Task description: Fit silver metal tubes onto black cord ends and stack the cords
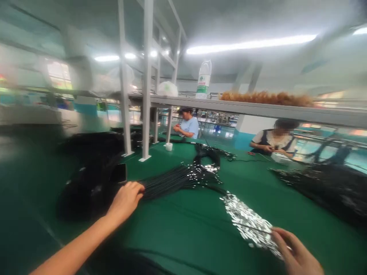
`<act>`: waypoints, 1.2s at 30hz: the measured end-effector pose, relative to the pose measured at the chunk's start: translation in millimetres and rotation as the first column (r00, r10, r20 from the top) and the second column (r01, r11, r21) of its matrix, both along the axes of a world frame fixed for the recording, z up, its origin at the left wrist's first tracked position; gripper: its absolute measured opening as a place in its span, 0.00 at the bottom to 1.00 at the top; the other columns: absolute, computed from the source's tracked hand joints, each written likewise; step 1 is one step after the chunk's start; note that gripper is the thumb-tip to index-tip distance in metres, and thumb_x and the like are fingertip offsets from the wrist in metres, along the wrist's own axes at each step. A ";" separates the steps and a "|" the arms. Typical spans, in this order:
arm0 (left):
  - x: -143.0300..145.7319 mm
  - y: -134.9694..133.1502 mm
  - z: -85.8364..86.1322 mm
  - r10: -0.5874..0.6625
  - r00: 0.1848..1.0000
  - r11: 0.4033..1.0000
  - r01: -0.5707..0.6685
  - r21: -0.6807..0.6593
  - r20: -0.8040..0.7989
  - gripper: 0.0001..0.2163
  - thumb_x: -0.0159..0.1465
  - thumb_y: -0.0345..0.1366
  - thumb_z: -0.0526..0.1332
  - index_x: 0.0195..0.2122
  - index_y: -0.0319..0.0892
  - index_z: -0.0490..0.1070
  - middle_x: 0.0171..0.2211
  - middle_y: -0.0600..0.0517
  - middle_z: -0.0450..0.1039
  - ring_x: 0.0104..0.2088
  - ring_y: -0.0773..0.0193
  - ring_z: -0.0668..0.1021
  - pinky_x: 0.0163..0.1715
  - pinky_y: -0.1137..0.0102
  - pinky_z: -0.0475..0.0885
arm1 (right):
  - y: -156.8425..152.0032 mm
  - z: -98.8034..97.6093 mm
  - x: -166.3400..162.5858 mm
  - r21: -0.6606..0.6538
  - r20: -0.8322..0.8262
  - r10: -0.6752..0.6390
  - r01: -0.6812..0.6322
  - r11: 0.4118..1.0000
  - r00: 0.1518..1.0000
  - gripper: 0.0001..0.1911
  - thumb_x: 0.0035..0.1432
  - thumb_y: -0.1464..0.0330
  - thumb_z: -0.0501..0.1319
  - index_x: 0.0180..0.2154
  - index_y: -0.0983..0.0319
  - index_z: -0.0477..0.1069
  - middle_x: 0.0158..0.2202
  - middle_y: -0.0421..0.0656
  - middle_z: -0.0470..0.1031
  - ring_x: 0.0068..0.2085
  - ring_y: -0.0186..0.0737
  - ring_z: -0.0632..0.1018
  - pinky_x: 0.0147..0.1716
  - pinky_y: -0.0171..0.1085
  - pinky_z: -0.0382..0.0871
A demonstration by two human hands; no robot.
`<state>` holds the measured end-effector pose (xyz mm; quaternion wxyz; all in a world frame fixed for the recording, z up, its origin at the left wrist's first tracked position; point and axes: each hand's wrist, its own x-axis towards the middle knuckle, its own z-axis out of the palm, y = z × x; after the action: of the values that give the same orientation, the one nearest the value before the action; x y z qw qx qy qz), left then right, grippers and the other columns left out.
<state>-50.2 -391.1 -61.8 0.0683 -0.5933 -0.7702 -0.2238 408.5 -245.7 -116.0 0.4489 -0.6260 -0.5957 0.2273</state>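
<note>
My left hand [126, 199] reaches forward and closes on the near end of a bundle of thin black cables [174, 180] lying on the green table [183, 225]. The far ends of these cables carry shiny metal connectors [200, 172]. My right hand [295, 254] sits at the lower right, fingers pinched on a thin cable at the edge of a second heap of silvery connectors [246, 221].
Black cable piles lie at the left [91, 183] and right [329, 187]. White shelf posts [146, 80] rise from the table, carrying a shelf with a plastic bottle [203, 80]. Two other people [187, 124] [275, 141] work at the far side. A white cup [169, 146] stands there.
</note>
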 end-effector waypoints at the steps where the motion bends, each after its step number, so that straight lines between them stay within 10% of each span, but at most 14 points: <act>1: 10.1 2.3 -1.9 -0.020 1.000 1.000 0.020 0.017 -0.004 0.12 0.60 0.29 0.51 0.41 0.39 0.71 0.43 0.41 0.72 0.46 0.46 0.69 0.44 0.56 0.62 | -1.0 4.7 -1.7 0.030 -0.014 0.022 -0.022 0.999 1.000 0.26 0.41 0.48 0.58 0.37 0.59 0.74 0.37 0.49 0.79 0.35 0.54 0.79 0.33 0.44 0.72; 7: 123.4 22.2 -22.3 -0.419 0.843 0.852 0.494 -0.176 0.337 0.06 0.61 0.39 0.55 0.34 0.47 0.70 0.38 0.52 0.70 0.42 0.55 0.70 0.42 0.64 0.65 | -6.6 1.4 24.2 0.105 0.085 -0.017 0.008 0.994 0.996 0.20 0.52 0.54 0.55 0.36 0.62 0.73 0.35 0.48 0.78 0.35 0.49 0.77 0.34 0.42 0.70; 12: 201.0 38.8 -27.6 -0.469 0.789 0.687 0.608 -0.397 0.397 0.05 0.51 0.27 0.59 0.26 0.43 0.62 0.37 0.51 0.68 0.41 0.56 0.69 0.40 0.66 0.63 | -20.6 -8.2 4.9 0.062 0.223 0.251 -0.271 0.961 0.942 0.08 0.51 0.65 0.58 0.29 0.57 0.76 0.31 0.43 0.78 0.35 0.46 0.77 0.36 0.39 0.68; 17: 197.8 52.7 -18.8 -0.430 0.787 0.769 0.576 -0.278 0.442 0.07 0.64 0.30 0.47 0.32 0.45 0.61 0.29 0.54 0.68 0.30 0.62 0.70 0.30 0.71 0.63 | -16.5 -18.7 -28.2 0.034 0.262 0.398 -0.421 0.907 0.879 0.11 0.49 0.73 0.57 0.27 0.54 0.75 0.32 0.41 0.73 0.36 0.44 0.74 0.32 0.37 0.63; 22: 227.0 74.4 6.6 -0.558 0.602 0.763 0.642 0.068 0.571 0.13 0.66 0.33 0.49 0.47 0.46 0.68 0.41 0.51 0.74 0.39 0.62 0.73 0.39 0.71 0.65 | -8.7 -19.6 -25.8 0.095 0.078 0.336 -0.342 0.935 0.939 0.08 0.50 0.68 0.56 0.23 0.58 0.71 0.25 0.42 0.70 0.30 0.46 0.70 0.31 0.40 0.60; 29: 280.9 104.3 -1.9 -0.609 0.492 0.725 0.665 0.183 0.622 0.16 0.64 0.35 0.52 0.21 0.41 0.73 0.21 0.56 0.71 0.25 0.65 0.72 0.26 0.74 0.61 | -22.3 -5.0 -5.4 0.107 -0.417 0.243 -0.218 0.970 0.876 0.18 0.51 0.53 0.60 0.34 0.61 0.73 0.26 0.44 0.75 0.30 0.45 0.74 0.31 0.40 0.69; 36: 280.9 103.7 -22.3 -0.533 0.463 0.764 0.623 0.168 0.708 0.15 0.63 0.36 0.52 0.24 0.39 0.73 0.20 0.57 0.68 0.21 0.69 0.70 0.22 0.76 0.61 | -22.2 -4.3 -4.9 0.038 -0.720 0.204 -0.256 0.966 0.663 0.22 0.40 0.53 0.71 0.32 0.62 0.75 0.27 0.45 0.79 0.30 0.41 0.78 0.30 0.36 0.72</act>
<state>230.7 -287.5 -84.1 -0.3537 -0.6834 -0.4957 -0.4027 403.5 -267.9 -120.3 0.5922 -0.4214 -0.4391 0.5281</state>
